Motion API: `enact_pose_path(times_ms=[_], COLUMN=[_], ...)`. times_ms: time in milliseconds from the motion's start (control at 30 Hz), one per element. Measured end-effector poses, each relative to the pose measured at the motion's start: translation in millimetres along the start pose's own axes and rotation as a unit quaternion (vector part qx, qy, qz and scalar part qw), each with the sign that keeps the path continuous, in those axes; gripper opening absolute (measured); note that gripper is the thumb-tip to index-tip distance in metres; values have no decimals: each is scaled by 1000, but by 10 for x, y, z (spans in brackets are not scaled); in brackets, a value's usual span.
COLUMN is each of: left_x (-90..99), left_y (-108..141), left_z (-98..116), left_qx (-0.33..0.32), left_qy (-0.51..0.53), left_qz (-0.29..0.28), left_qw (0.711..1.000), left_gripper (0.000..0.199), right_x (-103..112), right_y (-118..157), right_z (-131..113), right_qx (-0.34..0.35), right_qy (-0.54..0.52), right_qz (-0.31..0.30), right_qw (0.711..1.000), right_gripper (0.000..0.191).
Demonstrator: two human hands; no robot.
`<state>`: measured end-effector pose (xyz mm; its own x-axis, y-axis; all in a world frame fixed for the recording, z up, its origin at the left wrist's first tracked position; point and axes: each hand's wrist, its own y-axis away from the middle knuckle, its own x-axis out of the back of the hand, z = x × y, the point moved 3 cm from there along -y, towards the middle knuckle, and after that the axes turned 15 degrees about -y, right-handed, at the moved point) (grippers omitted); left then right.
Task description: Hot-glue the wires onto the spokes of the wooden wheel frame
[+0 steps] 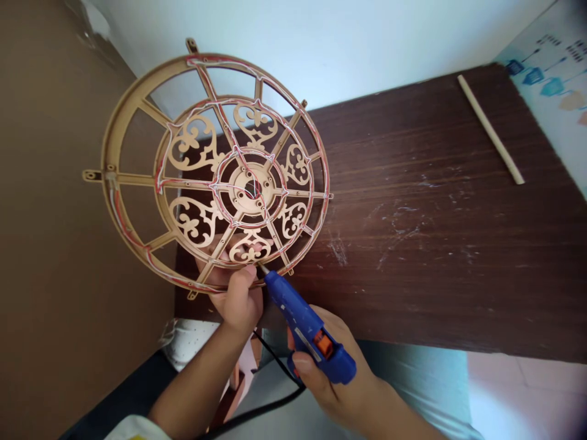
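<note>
My left hand [237, 298] grips the lower rim of a round gold lamp frame [131, 178], its thumb in front and its fingers behind the openwork. The frame is tilted up, with rings, spokes and scroll ornaments, and red and white wires [158, 174] run along its channels. In my right hand [339, 360] is a blue hot glue gun [298, 308] with an orange switch. Its nozzle is at the frame's lower inner ring, close beside my left thumb. Whether the tip touches the ring, I cannot tell. A black cord trails from the gun's handle.
A dark wooden table [413, 256] with pale scratches and glue-like strands lies beneath. Toward its back right rests a light wooden stick [490, 129]. A brown panel [59, 201] rises on the left, a pale wall [321, 43] behind. White netting or cloth [190, 342] hangs below the table's edge.
</note>
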<state>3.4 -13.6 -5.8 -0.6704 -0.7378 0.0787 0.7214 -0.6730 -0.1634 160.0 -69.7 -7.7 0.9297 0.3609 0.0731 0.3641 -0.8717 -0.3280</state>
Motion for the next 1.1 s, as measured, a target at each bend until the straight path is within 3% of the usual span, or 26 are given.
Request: enact_pose_path(times_ms=[133,700,967,1100], left_x=[12,1,6,29], left_y=[2,-13,-19,-15], left_z=[-12,20,2,-9], left_qx=[-10,-27,-16,-12], left_qy=[-10,-23,26,38], left_qz=[0,-18,0,21], left_qw=[1000,999,1000,999], left_gripper=[33,31,34,36], right_x=[-1,-14,-8,-1], right_y=[2,-51,23,40], right_z=[-10,-11,-1,18], right_qx=[12,-7,13,17], right_qy=[27,-37,25,4], right_qz=[-2,-15,3,8], right_qw=[1000,999,1000,1000], right_gripper=[39,44,27,22])
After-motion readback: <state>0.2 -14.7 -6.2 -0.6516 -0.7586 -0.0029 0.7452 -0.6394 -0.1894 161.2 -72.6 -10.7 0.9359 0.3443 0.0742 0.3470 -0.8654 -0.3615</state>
